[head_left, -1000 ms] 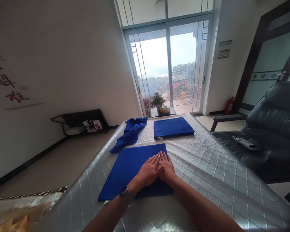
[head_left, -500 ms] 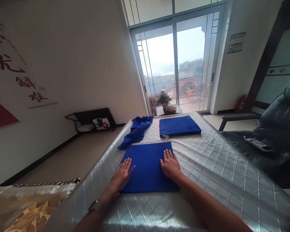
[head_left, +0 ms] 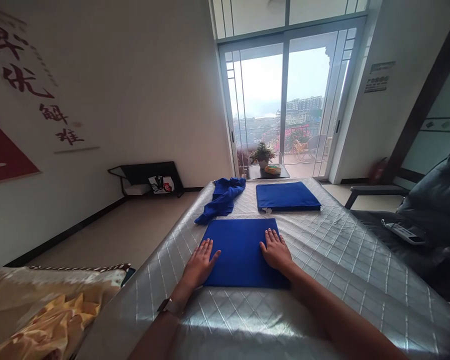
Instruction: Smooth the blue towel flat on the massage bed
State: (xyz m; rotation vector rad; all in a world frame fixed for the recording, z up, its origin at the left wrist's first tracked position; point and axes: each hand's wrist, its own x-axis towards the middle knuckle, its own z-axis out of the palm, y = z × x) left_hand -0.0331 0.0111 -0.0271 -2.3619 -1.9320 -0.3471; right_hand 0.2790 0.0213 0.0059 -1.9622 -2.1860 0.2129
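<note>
A folded blue towel (head_left: 240, 250) lies flat on the silver quilted bed (head_left: 322, 250) in front of me. My left hand (head_left: 200, 264) rests flat on its left edge, fingers stretched out. On the towel's right edge my right hand (head_left: 276, 250) lies flat too, fingers apart. Neither hand holds anything. Further back sits a second folded blue towel (head_left: 287, 196), and a crumpled blue towel (head_left: 223, 199) lies to its left.
A dark leather armchair (head_left: 431, 220) with a remote (head_left: 403, 231) stands to the right of the bed. A small table with a potted plant (head_left: 263, 155) stands before the glass balcony doors. A patterned yellow cushion (head_left: 41, 310) lies at lower left. A black rack (head_left: 146, 180) stands by the left wall.
My hands were side by side on the towel's right part; they have spread apart, the left sliding to the towel's left edge. The view has shifted left.
</note>
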